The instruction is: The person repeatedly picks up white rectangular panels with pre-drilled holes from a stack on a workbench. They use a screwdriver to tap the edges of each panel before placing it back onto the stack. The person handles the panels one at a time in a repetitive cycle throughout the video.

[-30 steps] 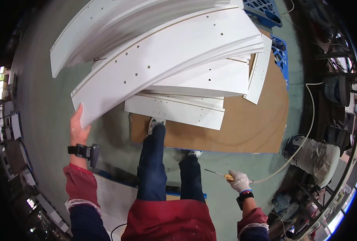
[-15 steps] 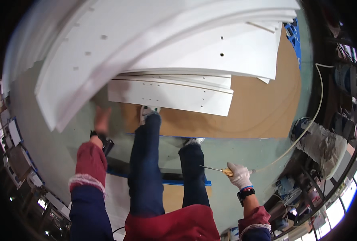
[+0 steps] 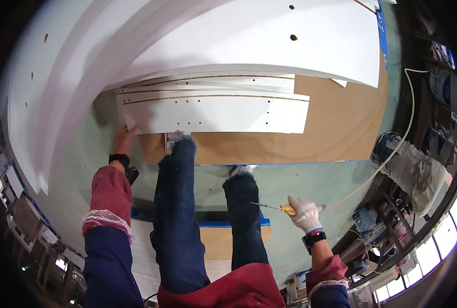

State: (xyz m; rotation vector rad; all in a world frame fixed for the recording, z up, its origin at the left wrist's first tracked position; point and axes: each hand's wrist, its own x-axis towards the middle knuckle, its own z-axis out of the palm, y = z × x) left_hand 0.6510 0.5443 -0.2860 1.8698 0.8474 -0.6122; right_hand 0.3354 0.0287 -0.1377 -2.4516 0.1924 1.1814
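At the left end of the nearest narrow white panel [image 3: 228,114], my bare left hand [image 3: 124,138] holds its near corner. The thumb lies near the panel's face; the other fingers are partly hidden. This panel has small drilled holes and a dark groove along its far side, and it overlaps similar panels. In my gloved right hand [image 3: 304,213] is a screwdriver [image 3: 288,209] with a yellowish handle, its thin shaft pointing left toward my knee. That hand hovers over the floor, apart from the panels.
Large white boards [image 3: 228,43] with round holes lean over the far side and left. Brown sheeting [image 3: 341,133] lies beneath the narrow panels. A pale hose [image 3: 411,110] runs along the right, beside a plastic-wrapped item [image 3: 418,179] and a dark rack. My feet stand by the sheeting's near edge.
My left hand has moved up and onto the narrow panel's near-left corner. The view has shifted, with the boards looming larger. My right hand still holds the screwdriver in much the same place.
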